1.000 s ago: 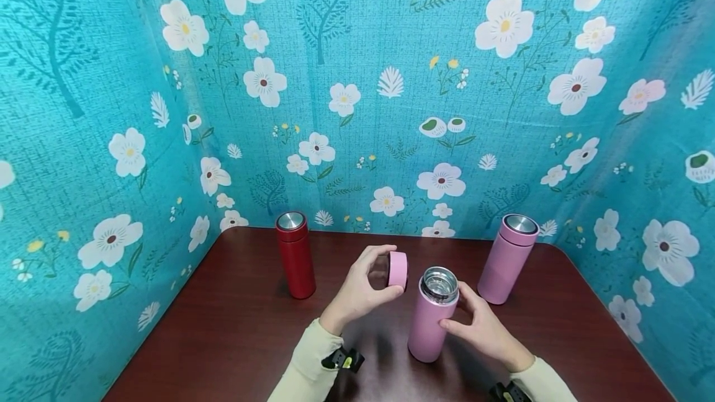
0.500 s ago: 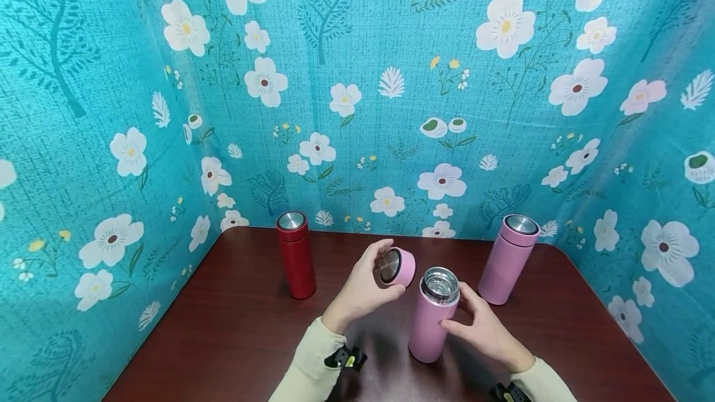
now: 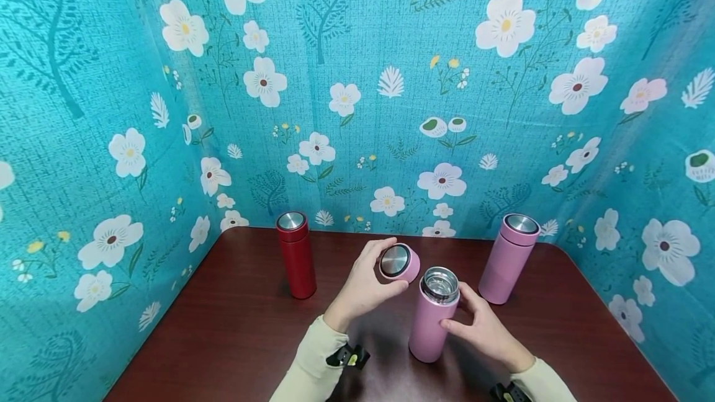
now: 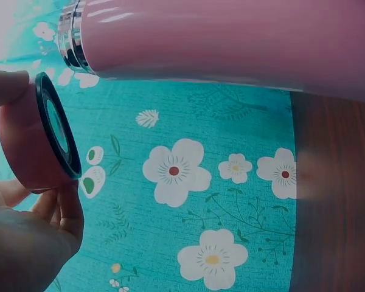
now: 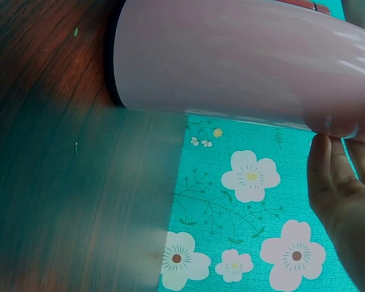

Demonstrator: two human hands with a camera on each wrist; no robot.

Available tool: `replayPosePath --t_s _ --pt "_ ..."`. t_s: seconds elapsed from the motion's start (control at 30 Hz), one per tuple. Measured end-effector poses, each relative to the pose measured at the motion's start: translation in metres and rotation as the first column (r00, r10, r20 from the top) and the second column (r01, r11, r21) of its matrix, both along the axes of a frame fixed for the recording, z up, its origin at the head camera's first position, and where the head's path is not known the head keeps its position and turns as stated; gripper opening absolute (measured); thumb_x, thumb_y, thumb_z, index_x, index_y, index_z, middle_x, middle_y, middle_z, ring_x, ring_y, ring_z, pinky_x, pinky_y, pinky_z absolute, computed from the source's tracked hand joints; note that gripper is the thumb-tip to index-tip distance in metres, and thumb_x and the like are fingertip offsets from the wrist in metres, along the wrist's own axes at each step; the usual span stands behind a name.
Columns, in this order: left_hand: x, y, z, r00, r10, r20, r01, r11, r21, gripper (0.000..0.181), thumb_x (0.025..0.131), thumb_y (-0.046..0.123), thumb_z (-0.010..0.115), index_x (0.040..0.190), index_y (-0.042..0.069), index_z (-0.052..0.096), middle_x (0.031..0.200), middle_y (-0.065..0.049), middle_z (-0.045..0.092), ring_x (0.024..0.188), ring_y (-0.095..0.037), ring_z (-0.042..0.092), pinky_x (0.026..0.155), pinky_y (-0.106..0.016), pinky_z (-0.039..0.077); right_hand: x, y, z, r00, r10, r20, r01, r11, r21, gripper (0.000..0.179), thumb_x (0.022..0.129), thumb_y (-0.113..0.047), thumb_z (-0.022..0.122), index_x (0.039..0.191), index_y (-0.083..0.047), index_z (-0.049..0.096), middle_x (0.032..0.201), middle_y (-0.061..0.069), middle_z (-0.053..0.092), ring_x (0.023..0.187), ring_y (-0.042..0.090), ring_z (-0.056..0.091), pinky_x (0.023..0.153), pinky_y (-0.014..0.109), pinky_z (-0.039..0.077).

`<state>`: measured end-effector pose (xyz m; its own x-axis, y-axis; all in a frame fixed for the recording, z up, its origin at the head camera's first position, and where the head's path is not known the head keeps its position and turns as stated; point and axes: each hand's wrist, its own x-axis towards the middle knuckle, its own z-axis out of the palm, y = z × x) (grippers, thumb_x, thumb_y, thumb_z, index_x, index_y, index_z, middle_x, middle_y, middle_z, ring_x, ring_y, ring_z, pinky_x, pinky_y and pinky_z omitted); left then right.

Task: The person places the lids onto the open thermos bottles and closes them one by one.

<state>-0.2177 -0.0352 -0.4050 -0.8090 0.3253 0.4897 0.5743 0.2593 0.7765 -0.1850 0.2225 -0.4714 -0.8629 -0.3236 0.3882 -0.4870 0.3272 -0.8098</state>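
My left hand (image 3: 363,287) pinches a pink thermos lid (image 3: 399,263) between thumb and fingers, up in the air just left of the open thermos. The lid's silver top faces up and toward the head camera; its dark-ringed underside (image 4: 59,131) shows in the left wrist view. The pink thermos (image 3: 430,332) stands upright on the table, its shiny steel mouth (image 3: 440,285) uncovered. Around its right side, near the top, my right hand (image 3: 487,327) grips it with thumb in front and fingers behind, partly hidden.
A capped red thermos (image 3: 298,265) stands at the back left of the dark wooden table (image 3: 234,327). Behind my right hand is another capped pink thermos (image 3: 507,265). Blue flowered cloth (image 3: 357,110) encloses the table's back and sides.
The lid has turned in my left hand from edge-on to silver top facing the camera, shifting slightly right. My right hand and the thermos have stayed still.
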Motion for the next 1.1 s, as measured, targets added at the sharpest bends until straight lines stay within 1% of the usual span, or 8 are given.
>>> replayPosePath --t_s 0.1,0.2,0.43,0.6,0.77,0.97,1.1 --pt "0.001 0.002 0.003 1.0 -0.019 0.025 0.018 1.0 0.026 0.07 0.073 0.02 0.079 0.135 0.015 0.046 0.125 0.004 0.052 0.111 -0.013 0.049 0.087 -0.033 0.047 0.001 0.0 0.001 1.0 0.001 -0.003 -0.001 1.0 -0.001 0.062 0.082 -0.008 0.072 0.136 -0.014 0.043 0.126 0.005 0.054 0.112 0.01 0.054 0.089 0.029 0.047" --pt "0.001 0.004 0.004 0.998 -0.04 0.042 0.038 0.998 0.045 0.07 0.073 0.019 0.081 0.134 0.015 0.048 0.123 0.004 0.052 0.11 -0.013 0.051 0.087 -0.031 0.048 0.001 0.0 0.001 1.0 0.006 -0.007 -0.006 1.0 0.002 0.062 0.082 -0.007 0.071 0.137 -0.013 0.043 0.127 0.005 0.054 0.112 0.01 0.053 0.089 0.028 0.047" --pt "0.001 0.009 0.006 0.996 -0.062 0.064 0.058 0.997 0.052 0.068 0.071 0.024 0.083 0.13 0.017 0.049 0.121 0.005 0.053 0.107 -0.011 0.051 0.085 -0.03 0.048 0.0 0.006 -0.002 0.998 0.061 -0.008 -0.06 0.998 0.008 0.061 0.084 -0.007 0.069 0.139 -0.01 0.04 0.127 0.008 0.054 0.112 0.011 0.055 0.089 0.027 0.047" --pt "0.003 0.013 0.01 0.992 -0.111 0.06 0.109 0.993 0.037 0.068 0.073 0.026 0.082 0.132 0.018 0.049 0.122 0.006 0.052 0.107 -0.01 0.052 0.085 -0.029 0.048 -0.001 0.007 -0.001 0.997 0.073 0.021 -0.074 0.997 0.001 0.06 0.086 -0.009 0.068 0.139 -0.011 0.04 0.126 0.007 0.056 0.111 0.012 0.056 0.089 0.027 0.047" --pt "0.004 0.017 0.015 0.987 -0.154 0.054 0.153 0.988 0.019 0.069 0.073 0.025 0.082 0.133 0.017 0.05 0.121 0.006 0.053 0.105 -0.008 0.053 0.084 -0.026 0.048 -0.001 0.007 -0.002 0.996 0.084 0.012 -0.084 0.996 -0.006 0.06 0.085 -0.006 0.067 0.139 -0.01 0.04 0.125 0.006 0.057 0.11 0.013 0.057 0.088 0.027 0.047" --pt "0.005 0.023 0.017 0.986 -0.166 0.016 0.167 0.986 -0.016 0.066 0.074 0.026 0.082 0.132 0.015 0.051 0.12 0.005 0.054 0.103 -0.007 0.053 0.084 -0.024 0.048 -0.002 0.007 -0.003 0.996 0.085 -0.022 -0.086 0.996 -0.015 0.062 0.083 -0.002 0.068 0.139 -0.009 0.041 0.124 0.005 0.059 0.108 0.013 0.058 0.087 0.027 0.048" --pt "0.006 0.026 0.018 0.984 -0.18 0.011 0.18 0.982 -0.058 0.066 0.075 0.027 0.08 0.132 0.014 0.05 0.121 0.004 0.052 0.104 -0.006 0.052 0.084 -0.023 0.047 -0.002 0.007 -0.003 0.995 0.088 -0.038 -0.089 0.996 -0.012 0.062 0.083 -0.001 0.068 0.138 -0.008 0.041 0.122 0.005 0.059 0.107 0.013 0.059 0.086 0.027 0.048"
